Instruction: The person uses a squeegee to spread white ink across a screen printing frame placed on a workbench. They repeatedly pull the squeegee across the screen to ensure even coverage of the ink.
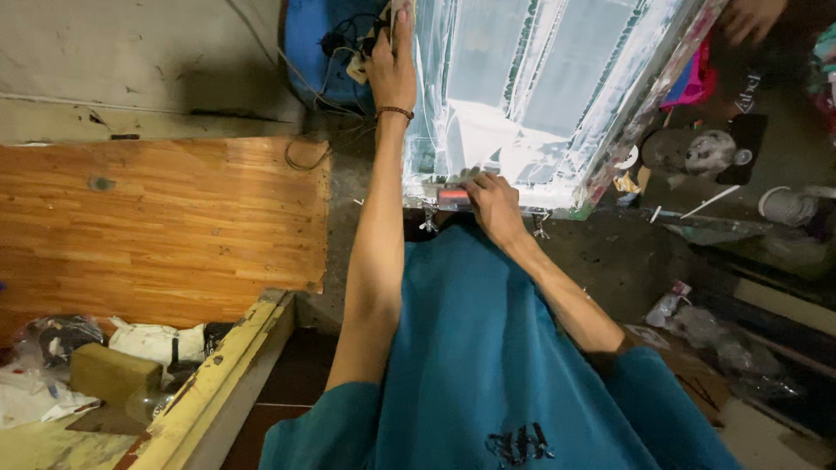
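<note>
Left hand (394, 61) gripped the far left edge of the screen-printing frame (540, 96), arm stretched out. Right hand (492, 198) closed on a red tool (453, 198) at the frame's near edge

Cluttered workshop: paint-smeared frame (557, 104), scrap board (157, 226).

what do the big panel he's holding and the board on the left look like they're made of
The framed panel looks like a stretched translucent mesh or film, whitish and glossy, in a paint-stained frame; which of the two is unclear. The left hand grips its far edge, and the right hand presses a small red tool at its near edge. The board looks like varnished wood: orange-brown strips with visible grain.
</note>
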